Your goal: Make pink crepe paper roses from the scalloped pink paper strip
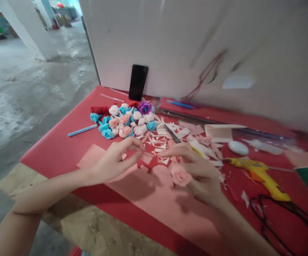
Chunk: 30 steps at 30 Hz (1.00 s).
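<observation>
My right hand (200,174) is closed on a pink paper rose (181,176), held low between the palm and curled fingers. Its index finger stretches left above the table. Thumb and index finger of my left hand (123,156) come together in a pinch at a small piece of pink paper (147,157); blur softens the contact. Under both hands lies a large pink paper sheet (148,199). Just past the fingertips, white and pink paper scraps (160,140) are scattered around scissors (172,134), whose yellow handle is partly covered by my right hand.
Finished paper flowers (125,121) in several colours are heaped at the back. A black phone (138,82) leans on the white panel. A blue pen (82,130) lies left. At right are a yellow glue gun (260,174), its black cord (262,213) and a white oval object (238,147).
</observation>
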Tool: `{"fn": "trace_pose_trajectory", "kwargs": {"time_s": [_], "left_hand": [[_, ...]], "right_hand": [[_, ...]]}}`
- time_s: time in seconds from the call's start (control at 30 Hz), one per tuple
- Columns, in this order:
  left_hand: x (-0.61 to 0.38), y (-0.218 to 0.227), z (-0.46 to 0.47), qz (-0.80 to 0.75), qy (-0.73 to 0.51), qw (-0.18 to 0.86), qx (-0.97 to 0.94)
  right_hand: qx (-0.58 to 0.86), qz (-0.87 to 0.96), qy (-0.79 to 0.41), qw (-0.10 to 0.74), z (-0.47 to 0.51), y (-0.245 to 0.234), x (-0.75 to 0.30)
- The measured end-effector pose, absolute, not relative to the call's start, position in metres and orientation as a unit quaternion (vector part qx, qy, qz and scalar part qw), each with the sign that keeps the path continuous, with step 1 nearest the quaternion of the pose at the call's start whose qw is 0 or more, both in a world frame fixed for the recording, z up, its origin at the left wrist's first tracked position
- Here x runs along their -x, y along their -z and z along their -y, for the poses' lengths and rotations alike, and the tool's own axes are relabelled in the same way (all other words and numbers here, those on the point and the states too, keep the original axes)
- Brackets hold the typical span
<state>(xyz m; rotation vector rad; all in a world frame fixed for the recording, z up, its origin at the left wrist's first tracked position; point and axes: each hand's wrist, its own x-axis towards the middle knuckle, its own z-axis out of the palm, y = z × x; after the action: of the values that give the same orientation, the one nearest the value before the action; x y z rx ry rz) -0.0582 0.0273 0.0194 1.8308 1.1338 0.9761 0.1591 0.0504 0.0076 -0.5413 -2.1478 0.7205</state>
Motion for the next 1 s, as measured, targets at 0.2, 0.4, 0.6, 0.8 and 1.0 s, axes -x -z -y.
{"fn": "trace_pose_trajectory", "kwargs": {"time_s": [0.2,0.4,0.6,0.8,1.0], "left_hand": [[0.042,-0.051,-0.027,-0.354,-0.429,0.201,-0.806],[0.030,-0.067,-0.027,-0.348,-0.429,0.157,-0.819],[0.026,-0.064,-0.030,-0.366,-0.431,0.227,-0.793],[0.017,-0.050,-0.037,-0.337,-0.471,0.337,-0.742],[0.014,-0.045,-0.042,-0.315,-0.485,0.419,-0.700]], "right_hand": [[0.210,0.850,-0.173,0.452,-0.046,-0.005,-0.173],[0.222,0.827,-0.216,0.470,-0.039,-0.010,-0.168],[0.300,0.707,-0.377,0.518,-0.034,-0.009,-0.158],[0.340,0.669,-0.378,0.542,-0.036,-0.006,-0.155],[0.341,0.677,-0.361,0.544,-0.036,0.000,-0.161]]}}
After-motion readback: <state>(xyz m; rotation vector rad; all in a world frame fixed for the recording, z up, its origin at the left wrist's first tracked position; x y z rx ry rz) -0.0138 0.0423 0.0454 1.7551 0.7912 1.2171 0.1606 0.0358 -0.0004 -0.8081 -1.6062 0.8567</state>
